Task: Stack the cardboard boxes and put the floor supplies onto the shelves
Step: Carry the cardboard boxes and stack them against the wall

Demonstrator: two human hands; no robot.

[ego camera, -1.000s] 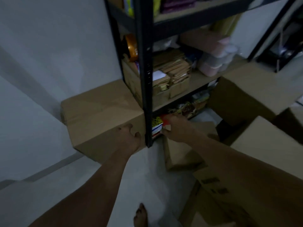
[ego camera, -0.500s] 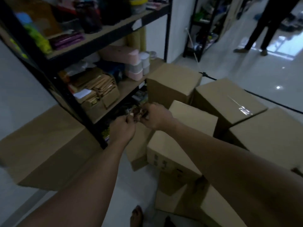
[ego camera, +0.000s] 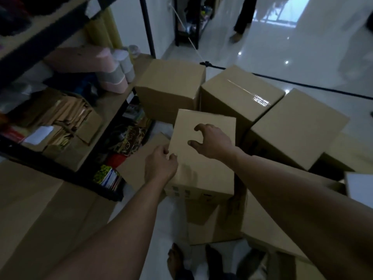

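Note:
A small upright cardboard box (ego camera: 203, 174) stands in the middle of the floor among other boxes. My left hand (ego camera: 161, 166) is curled on its upper left edge, thumb on the top face. Just above the box's top my right hand (ego camera: 212, 141) hovers open, fingers spread and bent. Three larger closed boxes sit behind it: one by the shelf (ego camera: 171, 85), one taped (ego camera: 238, 91), one to the right (ego camera: 298, 126). The black shelf rack (ego camera: 60, 172) on the left holds paper bags and colourful packets (ego camera: 107, 174).
A big box (ego camera: 40, 209) lies at the near left beside the rack post. More cardboard (ego camera: 218, 229) lies under and to the right of the small box. A black cable (ego camera: 302, 84) crosses the glossy floor. A person's legs (ego camera: 242, 17) stand far back. My foot (ego camera: 175, 259) is below.
The view has swung right, from the rack to the boxes. Both hands left the low shelf area; the left one came onto the small box's edge and the right one opened above its top.

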